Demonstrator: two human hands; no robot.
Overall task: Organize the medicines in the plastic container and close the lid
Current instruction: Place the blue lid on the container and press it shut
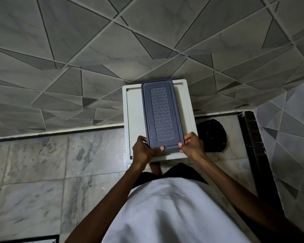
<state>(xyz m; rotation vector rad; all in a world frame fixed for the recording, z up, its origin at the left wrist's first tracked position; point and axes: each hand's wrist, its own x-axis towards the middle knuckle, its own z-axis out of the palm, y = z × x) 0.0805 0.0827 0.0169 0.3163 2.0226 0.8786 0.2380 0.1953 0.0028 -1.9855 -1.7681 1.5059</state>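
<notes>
**Head view: both hands on the near end of the closed container**

The head view looks straight down on a dark blue-grey plastic container (162, 114) lying lengthwise on a small white bench (132, 120), its far end level with the bench's far edge. The lid (161, 113), with a raised patterned panel down its middle, sits on top and covers the whole container, so no medicines can be seen.

The left hand (144, 151) grips the near left corner: its thumb lies across the lid's near edge, and the fingers (141, 138) curl around the container's side. The right hand (192, 146) grips the near right corner the same way, thumb pressing on the lid's corner, fingers folded against the side wall. Both hands pinch lid and container together.

The bench stands against a grey wall (95, 50) tiled in angular shapes, on a marbled floor (42, 163). A round black object (212, 135) lies on the floor just right of the bench.
</notes>
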